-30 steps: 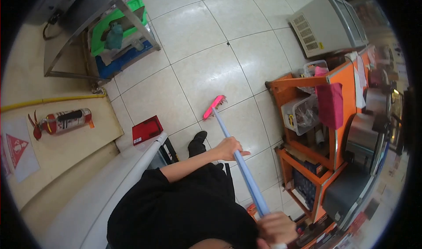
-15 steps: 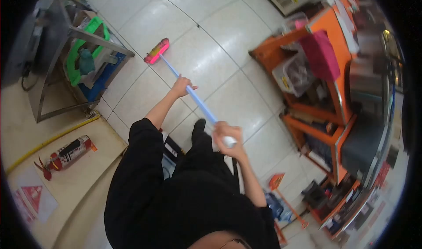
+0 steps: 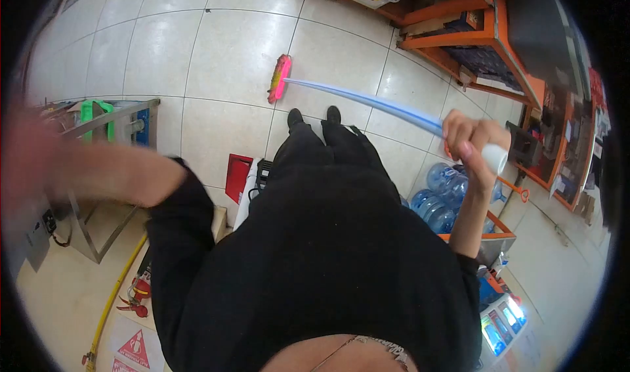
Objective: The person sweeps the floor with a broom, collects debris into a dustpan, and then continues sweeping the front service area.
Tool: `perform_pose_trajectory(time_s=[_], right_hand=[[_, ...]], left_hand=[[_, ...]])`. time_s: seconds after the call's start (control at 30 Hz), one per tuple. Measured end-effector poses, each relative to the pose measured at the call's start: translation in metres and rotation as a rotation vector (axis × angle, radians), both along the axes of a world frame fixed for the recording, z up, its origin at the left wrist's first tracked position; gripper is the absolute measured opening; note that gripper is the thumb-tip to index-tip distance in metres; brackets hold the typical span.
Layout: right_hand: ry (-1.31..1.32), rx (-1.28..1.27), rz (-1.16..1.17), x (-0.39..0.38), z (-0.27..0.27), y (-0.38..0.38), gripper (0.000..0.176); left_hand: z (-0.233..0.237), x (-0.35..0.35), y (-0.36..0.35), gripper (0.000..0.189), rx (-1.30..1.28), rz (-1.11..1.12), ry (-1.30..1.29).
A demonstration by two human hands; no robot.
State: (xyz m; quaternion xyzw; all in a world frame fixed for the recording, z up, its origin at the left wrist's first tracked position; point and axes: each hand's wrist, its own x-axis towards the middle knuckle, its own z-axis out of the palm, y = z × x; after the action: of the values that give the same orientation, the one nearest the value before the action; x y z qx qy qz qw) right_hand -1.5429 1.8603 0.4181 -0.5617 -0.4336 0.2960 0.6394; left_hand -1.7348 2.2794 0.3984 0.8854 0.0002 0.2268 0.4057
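Note:
A broom with a pink head and a light blue handle rests its head on the white tiled floor just ahead of my black shoes. My right hand grips the white-capped top end of the handle, out to my right. My left hand is off the broom, lifted far to the left at the end of a bare forearm. It is heavily blurred, so its fingers cannot be made out. My black top fills the lower middle of the view.
Orange shelving with boxes runs along the top right. Blue water bottles stand by my right side. A red flat box lies on the floor, a metal rack stands at left, and a fire extinguisher and yellow pipe lie lower left.
My left hand has let go of the broom handle and swung out to the left. My right hand keeps the handle's end, now out to my right, and the view has turned.

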Motion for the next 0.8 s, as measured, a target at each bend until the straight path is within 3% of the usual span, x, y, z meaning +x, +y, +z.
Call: perform_pose_trajectory(time_s=[0.07,0.13,0.23,0.4,0.53,0.63,0.73,0.8], right_hand=[[0.003,0.006,0.007,0.006,-0.003,-0.011,0.027],[-0.001,0.012,0.006,0.008,-0.005,-0.020,0.028],[0.000,-0.064,-0.027,0.013,-0.011,-0.032,0.030],[0.033,-0.102,0.025,0.031,-0.020,-0.054,0.031],[0.058,-0.052,0.091,0.047,-0.021,-0.062,0.031],[-0.019,-0.106,0.092,0.061,-0.023,-0.064,0.031],[0.021,-0.081,0.038,0.063,-0.033,-0.062,0.030],[0.138,0.076,0.028,0.059,-0.042,-0.058,0.030]], left_hand=[[0.039,-0.019,-0.017,0.030,-0.009,-0.089,-0.038],[0.039,-0.021,-0.042,0.031,-0.017,-0.131,-0.009],[-0.023,-0.028,-0.104,0.035,-0.079,-0.150,0.151],[-0.177,-0.052,-0.244,0.041,-0.169,-0.197,0.463],[-0.243,-0.074,-0.314,0.046,-0.164,-0.215,0.608],[-0.240,-0.070,-0.325,0.051,-0.174,-0.216,0.613],[-0.208,-0.059,-0.312,0.055,-0.187,-0.204,0.573],[-0.175,-0.049,-0.288,0.058,-0.194,-0.170,0.521]])
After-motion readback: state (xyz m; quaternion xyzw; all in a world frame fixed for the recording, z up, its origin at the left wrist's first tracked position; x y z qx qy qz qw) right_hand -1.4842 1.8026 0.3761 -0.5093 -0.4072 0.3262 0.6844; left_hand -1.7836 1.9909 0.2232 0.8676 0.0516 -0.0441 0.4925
